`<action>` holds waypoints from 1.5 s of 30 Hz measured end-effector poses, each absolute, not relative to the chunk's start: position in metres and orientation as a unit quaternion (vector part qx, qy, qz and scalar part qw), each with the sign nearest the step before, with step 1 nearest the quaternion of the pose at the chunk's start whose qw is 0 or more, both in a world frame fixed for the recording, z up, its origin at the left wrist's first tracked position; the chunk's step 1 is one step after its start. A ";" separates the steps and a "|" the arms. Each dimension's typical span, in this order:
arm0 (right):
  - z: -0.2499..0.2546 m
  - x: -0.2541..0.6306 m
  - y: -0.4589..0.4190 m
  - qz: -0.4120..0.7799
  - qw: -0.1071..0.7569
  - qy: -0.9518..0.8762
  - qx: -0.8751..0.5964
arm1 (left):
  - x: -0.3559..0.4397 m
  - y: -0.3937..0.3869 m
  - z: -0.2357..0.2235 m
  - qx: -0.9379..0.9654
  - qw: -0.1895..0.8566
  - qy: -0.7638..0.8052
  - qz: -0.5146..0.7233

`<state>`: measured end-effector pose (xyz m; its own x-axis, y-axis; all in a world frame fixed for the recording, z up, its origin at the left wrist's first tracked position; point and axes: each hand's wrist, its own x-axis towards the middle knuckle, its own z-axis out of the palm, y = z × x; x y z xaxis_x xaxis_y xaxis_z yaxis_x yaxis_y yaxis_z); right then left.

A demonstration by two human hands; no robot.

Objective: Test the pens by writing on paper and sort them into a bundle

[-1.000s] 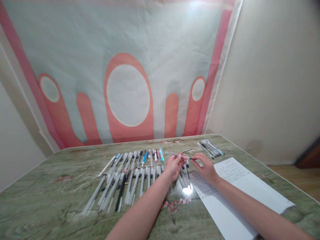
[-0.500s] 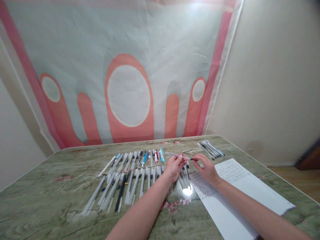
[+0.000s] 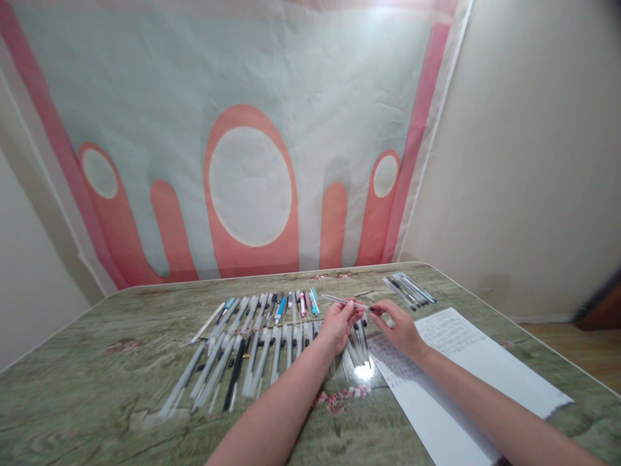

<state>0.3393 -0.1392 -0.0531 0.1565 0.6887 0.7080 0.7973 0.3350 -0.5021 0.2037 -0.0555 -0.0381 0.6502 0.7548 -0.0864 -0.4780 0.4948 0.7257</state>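
A slim clear pen [image 3: 334, 299] with a dark end is held level above the table between both hands. My left hand [image 3: 338, 325] is closed around its middle. The thumb and fingers of my right hand [image 3: 398, 329] pinch the dark end, which may be a cap or the tip; I cannot tell which. Under and beside my left hand lie several clear pens [image 3: 358, 346], partly hidden by it. A sheet of paper [image 3: 466, 369] covered in handwriting on its upper part lies beneath my right forearm.
Two long rows of pens [image 3: 262, 353], mostly clear with black parts, spread over the left and middle of the wood-patterned table [image 3: 97, 388]. A smaller group of pens [image 3: 409, 289] lies at the back right. A printed cloth [image 3: 250, 188] hangs behind the table.
Almost nothing differs. Both hands stay on the pen in the same place, with only a very slight shift of the right fingers.
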 end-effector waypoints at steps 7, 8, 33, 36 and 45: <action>-0.054 0.342 -0.142 -0.029 0.469 -0.643 -0.605 | 0.203 -0.056 -0.038 0.353 0.844 0.190 0.356; -0.054 0.342 -0.143 -0.021 0.457 -0.647 -0.610 | 0.203 -0.056 -0.039 0.357 0.845 0.184 0.353; -0.057 0.342 -0.144 -0.022 0.395 -0.659 -0.640 | 0.204 -0.056 -0.042 0.394 0.833 0.183 0.343; -0.056 0.341 -0.144 -0.020 0.409 -0.653 -0.637 | 0.204 -0.056 -0.042 0.385 0.832 0.190 0.352; -0.052 0.339 -0.146 -0.012 0.408 -0.661 -0.630 | 0.204 -0.059 -0.041 0.392 0.837 0.178 0.338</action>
